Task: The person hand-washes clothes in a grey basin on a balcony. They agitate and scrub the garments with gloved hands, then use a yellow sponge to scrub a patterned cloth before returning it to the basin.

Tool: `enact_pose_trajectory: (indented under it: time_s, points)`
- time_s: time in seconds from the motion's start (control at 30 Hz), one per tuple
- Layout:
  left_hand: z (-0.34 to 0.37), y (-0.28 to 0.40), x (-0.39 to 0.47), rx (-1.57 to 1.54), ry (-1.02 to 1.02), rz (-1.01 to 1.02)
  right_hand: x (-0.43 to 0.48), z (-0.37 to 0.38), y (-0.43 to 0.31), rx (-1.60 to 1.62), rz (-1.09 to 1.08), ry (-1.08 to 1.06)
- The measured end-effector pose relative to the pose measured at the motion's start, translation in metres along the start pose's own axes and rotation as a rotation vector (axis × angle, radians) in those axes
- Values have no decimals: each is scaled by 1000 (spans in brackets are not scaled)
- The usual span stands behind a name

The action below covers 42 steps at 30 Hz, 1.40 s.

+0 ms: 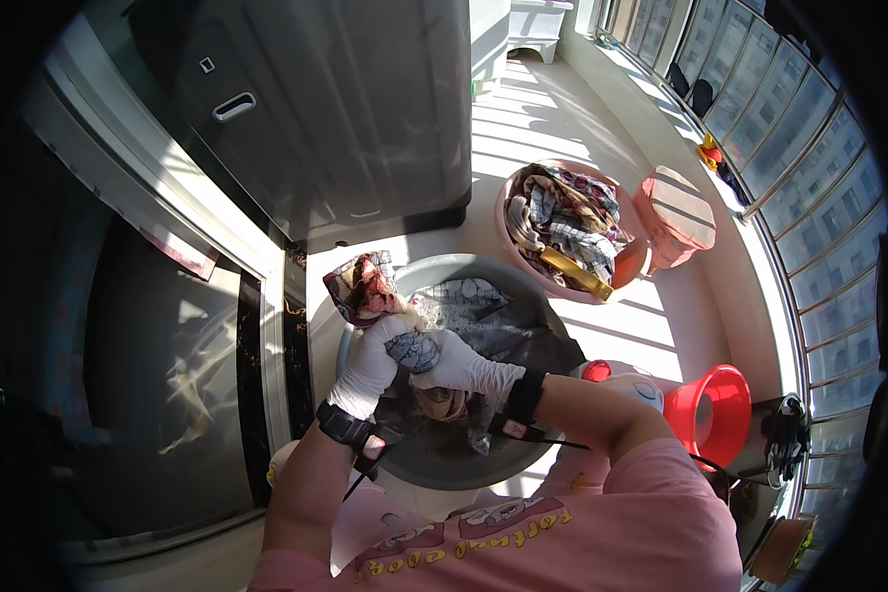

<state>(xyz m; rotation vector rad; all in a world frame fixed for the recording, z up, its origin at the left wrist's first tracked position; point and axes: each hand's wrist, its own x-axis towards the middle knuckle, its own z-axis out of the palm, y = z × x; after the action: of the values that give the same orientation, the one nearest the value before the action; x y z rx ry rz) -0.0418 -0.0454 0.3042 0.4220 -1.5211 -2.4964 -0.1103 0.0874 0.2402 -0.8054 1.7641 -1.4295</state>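
A large grey basin (451, 473) of sudsy water stands before me, with dark and checked cloth soaking in it. My left hand (370, 355), in a white glove, grips a bunched multicoloured patterned cloth (366, 288) at the basin's left side. My right hand (462, 366), also gloved in white, holds the same bundle close beside it. A grey-blue patterned part of the cloth bulges between the two hands, and more folds hang below over the water. Black straps with cables are on both wrists.
A pink basin (505, 222) of crumpled cloth, with a yellow bar across its edge, stands at back right beside a pink covered stool (673, 214). A red bucket (710, 414) is at right. A grey appliance (340, 111) stands behind; a railed window runs along the right.
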Motion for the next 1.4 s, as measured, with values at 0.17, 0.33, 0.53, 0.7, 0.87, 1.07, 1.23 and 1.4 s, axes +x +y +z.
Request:
enact_pose_trajectory:
  time_s: [0.17,0.33,0.53,0.7,0.87,1.07,1.23,1.4]
  points:
    - [1,11,3,20,-267,-98,3,-6,-2,-2,-50,-205]
    - [-2,9,13,-78,-491,-142,4,-9,-3,123,33,-417]
    - [-6,3,18,-99,-269,-240,-3,-12,-11,213,62,-356]
    - [-1,-10,11,-101,-58,-157,-1,-19,-25,228,172,-117]
    - [-3,-34,7,54,-164,-254,6,-23,-28,281,63,-141]
    - [-8,-28,14,-57,42,-235,9,-32,-37,-115,160,-101]
    - [4,-1,9,-347,-2,-120,-23,-7,-30,-495,-160,251]
    - [16,-7,7,-366,-9,-79,-14,10,-12,-229,-180,464]
